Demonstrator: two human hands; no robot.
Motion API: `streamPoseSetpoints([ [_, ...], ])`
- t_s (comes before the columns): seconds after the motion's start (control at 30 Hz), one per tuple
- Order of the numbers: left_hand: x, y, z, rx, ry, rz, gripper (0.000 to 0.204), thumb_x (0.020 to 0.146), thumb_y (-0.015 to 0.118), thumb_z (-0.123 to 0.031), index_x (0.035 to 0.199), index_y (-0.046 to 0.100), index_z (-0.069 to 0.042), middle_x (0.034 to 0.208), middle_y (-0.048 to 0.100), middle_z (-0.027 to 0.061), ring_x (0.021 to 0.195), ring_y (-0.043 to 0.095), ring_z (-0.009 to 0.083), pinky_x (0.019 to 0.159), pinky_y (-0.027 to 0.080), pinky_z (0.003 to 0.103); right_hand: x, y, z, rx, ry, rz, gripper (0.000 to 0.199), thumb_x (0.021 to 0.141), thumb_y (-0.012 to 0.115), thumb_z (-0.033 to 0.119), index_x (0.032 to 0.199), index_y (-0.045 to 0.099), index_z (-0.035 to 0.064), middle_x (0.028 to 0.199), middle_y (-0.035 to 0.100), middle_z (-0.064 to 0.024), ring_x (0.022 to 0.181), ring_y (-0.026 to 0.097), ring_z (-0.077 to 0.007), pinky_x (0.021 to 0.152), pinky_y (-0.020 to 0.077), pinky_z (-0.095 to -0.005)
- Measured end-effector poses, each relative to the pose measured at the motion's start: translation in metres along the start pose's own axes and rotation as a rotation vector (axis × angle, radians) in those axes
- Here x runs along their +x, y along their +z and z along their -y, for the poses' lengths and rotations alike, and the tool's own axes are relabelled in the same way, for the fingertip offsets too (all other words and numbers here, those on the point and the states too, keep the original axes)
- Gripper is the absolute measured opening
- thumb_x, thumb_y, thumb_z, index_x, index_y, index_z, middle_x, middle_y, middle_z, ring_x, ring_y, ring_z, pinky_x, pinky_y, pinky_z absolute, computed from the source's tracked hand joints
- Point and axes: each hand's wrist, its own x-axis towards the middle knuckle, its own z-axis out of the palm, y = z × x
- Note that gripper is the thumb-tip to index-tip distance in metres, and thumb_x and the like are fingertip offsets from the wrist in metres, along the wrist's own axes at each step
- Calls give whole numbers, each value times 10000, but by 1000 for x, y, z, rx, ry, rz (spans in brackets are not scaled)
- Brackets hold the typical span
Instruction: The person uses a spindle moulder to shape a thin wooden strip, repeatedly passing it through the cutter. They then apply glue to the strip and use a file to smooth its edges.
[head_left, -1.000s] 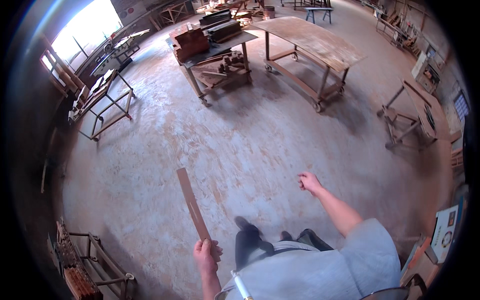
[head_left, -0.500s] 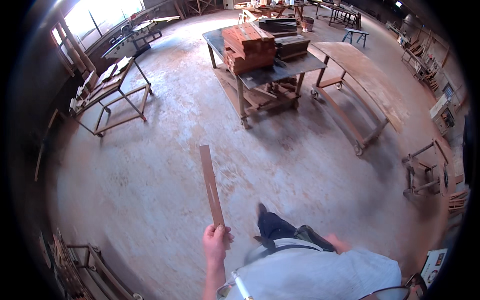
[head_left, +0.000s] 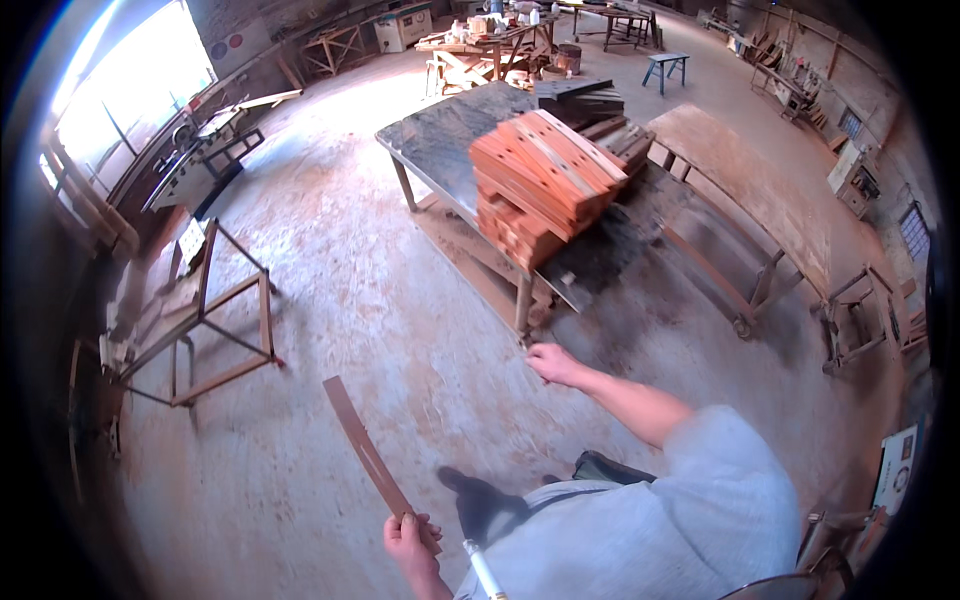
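Note:
My left hand [head_left: 408, 540] is closed round the lower end of a thin, flat wooden strip [head_left: 366, 450]. The strip slants up and away to the left, with a pale slit-like mark along its lower half. My right arm stretches forward, and my right hand [head_left: 555, 366] is in the air in front of the table's near leg, fingers curled in. Whatever those fingers hold, if anything, is hidden. Beyond that hand, a stack of reddish wooden boards [head_left: 540, 180] with dark holes lies on a dark-topped table [head_left: 430, 135].
Darker boards [head_left: 580, 100] lie behind the red stack. Right of the table stands a long plywood-topped cart [head_left: 750, 190]. At left are a metal-framed trolley [head_left: 225, 325] and a machine [head_left: 200, 165] by the window. A cluttered workbench [head_left: 480, 45] and a small blue stool [head_left: 665, 70] stand farther back.
I have come closer to the table with the red boards. My right hand has swung up and forward from beside my body. My left hand still grips the strip, now lower and tilted more leftward.

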Motion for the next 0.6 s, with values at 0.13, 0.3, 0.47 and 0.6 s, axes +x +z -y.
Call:
streamPoseSetpoints([
  [0.13,143,14,-54,27,-24,75,132,920,518,-132,956,511,-4,759,615,116,517,579,172,457,495,291,131,26,45,-129,-126,-147,247,856,562,221,826,635,-14,631,604,-91,525,594,-152,492,488,-318],
  [0.3,311,47,-145,43,-53,229,132,916,530,-130,944,513,-2,759,616,112,522,583,169,463,492,289,169,66,45,-119,213,-119,320,852,585,263,662,577,5,569,583,-82,491,559,-151,505,474,-335],
  [0.47,475,101,-230,104,-82,346,130,916,538,-129,936,515,-2,760,617,115,531,588,171,469,493,290,230,111,26,461,621,-179,306,882,598,255,664,556,45,559,519,-39,473,519,-140,444,434,-309],
  [0.6,603,159,-275,159,-54,394,130,917,538,-134,924,515,-6,763,620,117,535,589,171,473,493,286,357,125,29,516,696,-206,299,885,588,280,711,563,38,594,552,-61,484,538,-152,439,427,-318],
])
